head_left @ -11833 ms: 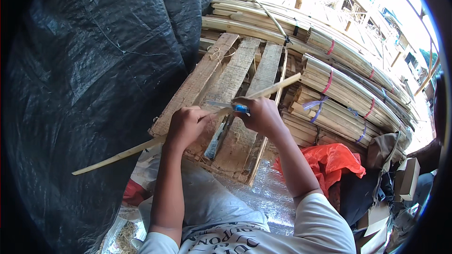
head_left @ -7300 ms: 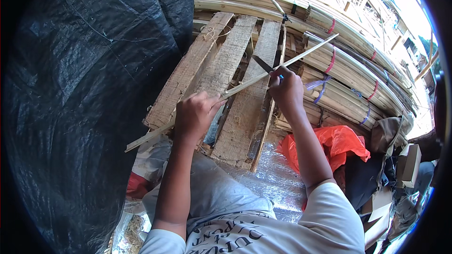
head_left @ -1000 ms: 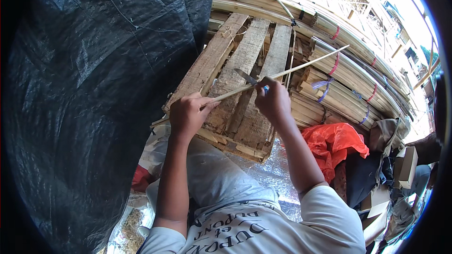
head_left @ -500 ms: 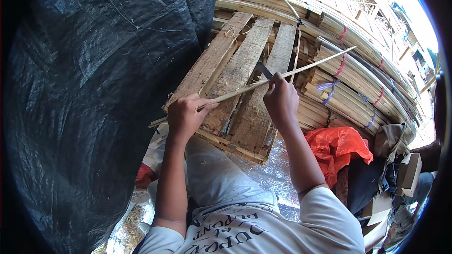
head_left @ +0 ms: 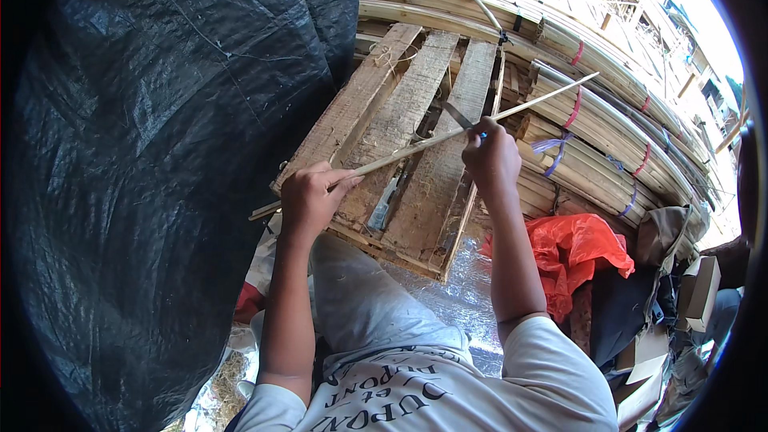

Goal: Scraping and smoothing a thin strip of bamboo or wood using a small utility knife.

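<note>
A thin, pale wooden strip runs slantwise over a rough slatted wooden pallet, rising to the right. Near its lower left end, my left hand pinches it between thumb and fingers. My right hand is wrapped round the handle of a knife. The blade points up and left, just above the strip, and the handle is mostly hidden in my fist. Whether the edge touches the wood I cannot tell. Curled shavings lie on the far slats.
A dark plastic tarp hangs along the left. Tied bundles of wooden strips are stacked at the back and right. An orange plastic bag and a cardboard box sit at the lower right. Silvery foil sheeting covers the ground under the pallet.
My right hand has moved right along the strip with the knife, and the blade has tipped so its flat shows more. My left hand keeps its hold near the lower end.
</note>
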The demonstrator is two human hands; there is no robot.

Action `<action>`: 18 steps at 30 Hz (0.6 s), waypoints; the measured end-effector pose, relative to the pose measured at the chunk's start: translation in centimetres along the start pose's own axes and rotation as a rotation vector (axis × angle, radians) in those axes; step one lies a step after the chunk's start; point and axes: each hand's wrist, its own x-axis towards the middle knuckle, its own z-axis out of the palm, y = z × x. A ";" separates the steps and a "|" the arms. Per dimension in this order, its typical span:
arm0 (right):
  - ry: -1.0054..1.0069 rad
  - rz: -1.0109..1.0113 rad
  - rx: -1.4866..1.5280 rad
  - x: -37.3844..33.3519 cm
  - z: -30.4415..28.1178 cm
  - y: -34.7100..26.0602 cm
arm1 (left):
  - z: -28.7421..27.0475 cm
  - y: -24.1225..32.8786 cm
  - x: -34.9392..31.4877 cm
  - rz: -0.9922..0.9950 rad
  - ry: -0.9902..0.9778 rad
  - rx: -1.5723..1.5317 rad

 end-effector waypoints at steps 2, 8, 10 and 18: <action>0.005 -0.015 -0.012 0.0 -0.3 0.0 | 0.0 0.1 0.2 0.013 0.014 0.005; -0.169 -0.121 0.097 -2.7 0.5 -1.2 | 1.2 2.0 0.9 0.005 -0.033 -0.040; -0.119 -0.165 0.095 -2.6 0.1 -0.7 | 2.2 3.6 1.3 0.076 -0.044 -0.059; -0.333 -0.365 0.037 -0.9 -0.9 0.5 | 3.3 5.4 2.1 0.073 -0.105 -0.138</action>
